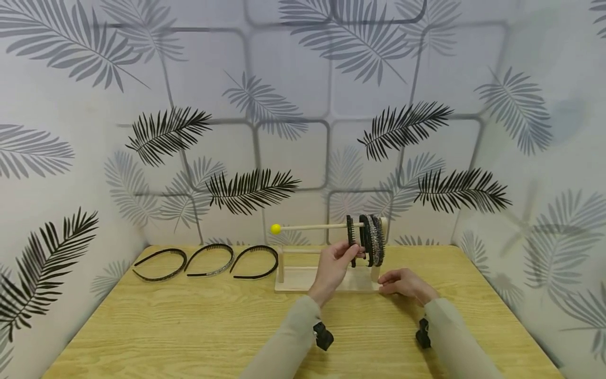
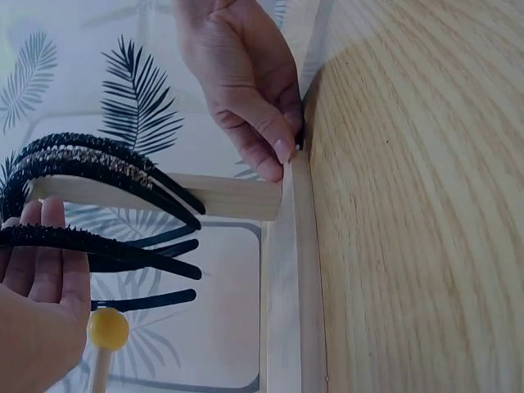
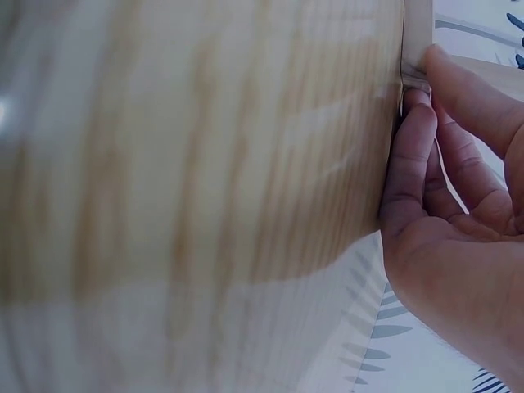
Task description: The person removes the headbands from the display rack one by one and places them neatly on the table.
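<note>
My left hand (image 1: 333, 266) holds a black headband (image 1: 350, 227) with small teeth, which hangs over the upper rod of a pale wooden stand (image 1: 312, 285). In the left wrist view this headband (image 2: 98, 246) arches across the fingers. To its right, several more headbands (image 1: 374, 239) hang bunched at the rod's right end, one of them silvery and glittering. A yellow ball (image 1: 275, 229) caps the rod's left end. My right hand (image 1: 406, 284) grips the right end of the stand's base, thumb and fingers at its corner in the right wrist view.
Three headbands lie in a row on the wooden table left of the stand: a dark one (image 1: 183, 258), one with a silvery section (image 1: 222, 267) and a black one (image 1: 276, 258). A leaf-patterned wall (image 1: 293, 158) rises behind the table.
</note>
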### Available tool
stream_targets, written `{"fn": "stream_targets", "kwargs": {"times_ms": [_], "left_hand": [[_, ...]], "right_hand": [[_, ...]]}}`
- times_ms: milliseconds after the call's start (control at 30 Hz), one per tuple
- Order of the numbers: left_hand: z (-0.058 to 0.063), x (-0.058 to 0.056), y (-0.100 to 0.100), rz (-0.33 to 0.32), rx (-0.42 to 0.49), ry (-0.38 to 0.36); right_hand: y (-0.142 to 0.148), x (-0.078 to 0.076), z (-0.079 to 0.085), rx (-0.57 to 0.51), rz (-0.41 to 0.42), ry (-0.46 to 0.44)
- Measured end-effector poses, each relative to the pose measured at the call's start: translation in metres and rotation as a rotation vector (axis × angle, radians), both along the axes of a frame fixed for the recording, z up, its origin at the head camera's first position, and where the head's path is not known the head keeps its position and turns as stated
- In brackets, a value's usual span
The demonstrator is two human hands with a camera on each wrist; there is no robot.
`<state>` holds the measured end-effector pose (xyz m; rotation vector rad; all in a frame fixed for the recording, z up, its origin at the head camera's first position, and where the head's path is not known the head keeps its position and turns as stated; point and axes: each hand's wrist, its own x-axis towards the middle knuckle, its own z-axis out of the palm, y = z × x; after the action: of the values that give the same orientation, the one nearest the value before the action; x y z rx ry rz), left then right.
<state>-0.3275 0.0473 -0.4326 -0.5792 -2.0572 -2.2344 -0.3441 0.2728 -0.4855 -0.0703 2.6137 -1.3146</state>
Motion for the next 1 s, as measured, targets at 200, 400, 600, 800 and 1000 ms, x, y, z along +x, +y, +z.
{"fn": "stream_targets", "kwargs": {"times_ms": [200, 400, 600, 800, 1000], "left_hand": [[0.003, -0.001, -0.013, 0.001, 0.071, -0.008], [0.004, -0.002, -0.027, -0.016, 0.101, -0.025], [0.002, -0.006, -0.041, 0.001, 0.124, -0.045], [0.003, -0.008, -0.050, 0.024, 0.140, -0.016], [0.004, -0.006, -0.054, 0.037, 0.138, -0.022]], "right_hand": [[0.001, 0.000, -0.001, -0.014, 0.019, 0.014], [0.003, -0.001, 0.000, -0.015, 0.021, 0.012], [0.002, 0.000, 0.000, -0.020, 0.024, 0.002], [0.002, 0.001, 0.000, -0.023, 0.024, 0.000], [0.002, 0.001, 0.000, -0.012, 0.026, 0.010]]}}
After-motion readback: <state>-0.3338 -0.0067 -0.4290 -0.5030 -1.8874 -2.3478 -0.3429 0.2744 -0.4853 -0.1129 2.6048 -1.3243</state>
